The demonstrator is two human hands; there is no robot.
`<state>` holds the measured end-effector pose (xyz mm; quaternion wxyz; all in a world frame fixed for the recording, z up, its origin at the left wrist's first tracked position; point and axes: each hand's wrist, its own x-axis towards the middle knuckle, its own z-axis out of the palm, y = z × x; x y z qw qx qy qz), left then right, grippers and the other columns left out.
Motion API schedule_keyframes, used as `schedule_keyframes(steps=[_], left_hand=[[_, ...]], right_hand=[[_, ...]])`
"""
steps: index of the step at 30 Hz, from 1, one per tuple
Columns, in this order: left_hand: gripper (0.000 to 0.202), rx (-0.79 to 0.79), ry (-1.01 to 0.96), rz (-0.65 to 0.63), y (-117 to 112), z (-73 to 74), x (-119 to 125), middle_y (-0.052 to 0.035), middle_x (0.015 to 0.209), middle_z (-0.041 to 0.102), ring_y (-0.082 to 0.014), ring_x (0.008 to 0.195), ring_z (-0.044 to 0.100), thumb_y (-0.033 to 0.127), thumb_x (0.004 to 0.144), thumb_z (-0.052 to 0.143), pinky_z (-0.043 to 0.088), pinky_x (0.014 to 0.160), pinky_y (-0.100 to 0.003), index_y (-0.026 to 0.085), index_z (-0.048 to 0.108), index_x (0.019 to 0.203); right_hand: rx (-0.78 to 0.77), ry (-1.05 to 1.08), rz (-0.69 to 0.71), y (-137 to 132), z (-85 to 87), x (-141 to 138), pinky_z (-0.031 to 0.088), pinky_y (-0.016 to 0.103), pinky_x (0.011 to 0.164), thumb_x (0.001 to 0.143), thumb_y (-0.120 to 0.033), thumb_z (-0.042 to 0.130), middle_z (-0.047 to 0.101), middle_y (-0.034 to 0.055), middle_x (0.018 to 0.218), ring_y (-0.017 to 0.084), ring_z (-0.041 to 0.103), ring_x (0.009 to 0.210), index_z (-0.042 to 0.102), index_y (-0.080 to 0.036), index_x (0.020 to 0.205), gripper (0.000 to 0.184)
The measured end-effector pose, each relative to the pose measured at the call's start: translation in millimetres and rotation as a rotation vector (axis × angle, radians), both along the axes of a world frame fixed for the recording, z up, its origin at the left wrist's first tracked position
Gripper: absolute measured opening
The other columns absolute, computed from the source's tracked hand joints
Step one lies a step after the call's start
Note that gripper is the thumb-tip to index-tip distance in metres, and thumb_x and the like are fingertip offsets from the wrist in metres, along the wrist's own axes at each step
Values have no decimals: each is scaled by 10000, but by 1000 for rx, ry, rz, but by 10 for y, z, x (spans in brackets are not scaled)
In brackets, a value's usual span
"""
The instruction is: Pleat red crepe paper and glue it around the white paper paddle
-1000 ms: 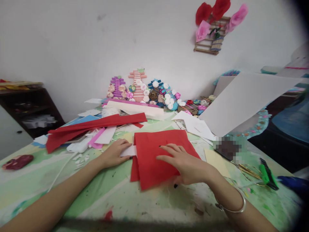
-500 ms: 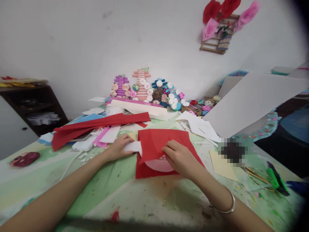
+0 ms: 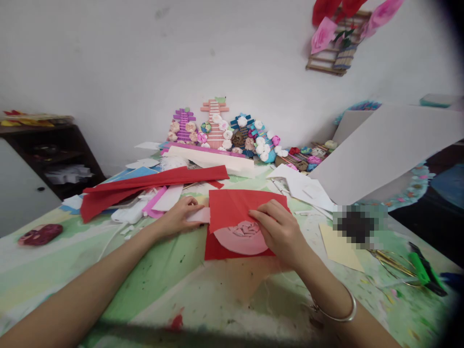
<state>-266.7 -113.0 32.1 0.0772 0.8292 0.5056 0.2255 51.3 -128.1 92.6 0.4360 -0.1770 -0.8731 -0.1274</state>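
A red sheet of paper lies folded over on the table. Its lower flap edge leaves part of a pink rounded piece showing, with small pink bits clustered on it. The fingers of my right hand are closed on the red paper near its right side. At the left edge, my left hand pinches a pale strip of paper, whose right end meets the red sheet. Whether that strip goes on under the flap cannot be seen.
Another folded red paper and a white power strip lie at left. To the right are pale yellow paper, gold scissors and a green-and-black cutter. Paper-flower crafts stand along the wall; a big white board leans at right.
The red flap lies flatter, and more of the pink rounded piece and its small bits shows. My right hand has shifted slightly right. The whole view has turned a little.
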Motion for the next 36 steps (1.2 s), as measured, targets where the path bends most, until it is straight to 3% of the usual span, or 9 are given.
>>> schedule_keyframes(steps=[7,14,27,31,36], left_hand=[[394,13,54,5,-76,111,77,-74,1032,502,-222,944,480,450,843,597,422,854,-351,189,644,1134],[379,-8,117,-34,-66,101,76,-75,998,499,-217,904,479,489,845,583,416,813,-333,172,656,1040],[399,-7,76,-55,-43,19,59,-77,1026,507,-213,917,490,492,847,588,417,816,-319,196,655,1107],[398,-17,63,-46,-51,43,60,-81,1039,514,-215,926,488,492,848,580,420,831,-328,192,655,1098],[394,-25,72,-31,-75,108,68,-79,1024,508,-220,925,485,490,848,573,411,832,-330,187,653,1086]], right_hand=[[79,4,-5,-69,39,59,428,315,630,899,-19,449,592,89,821,172,489,745,610,-152,1016,239],[101,21,-23,-133,62,90,435,330,623,870,21,473,598,101,817,177,497,740,597,-134,1058,274],[133,139,-36,-245,44,132,446,354,616,833,18,544,607,112,842,196,522,745,622,-159,1137,360],[141,116,-24,-255,28,135,454,364,619,853,-5,528,606,103,838,197,533,742,615,-171,1155,355],[142,46,35,-288,-19,95,454,368,620,825,23,559,601,119,831,207,520,764,588,-105,1142,343]])
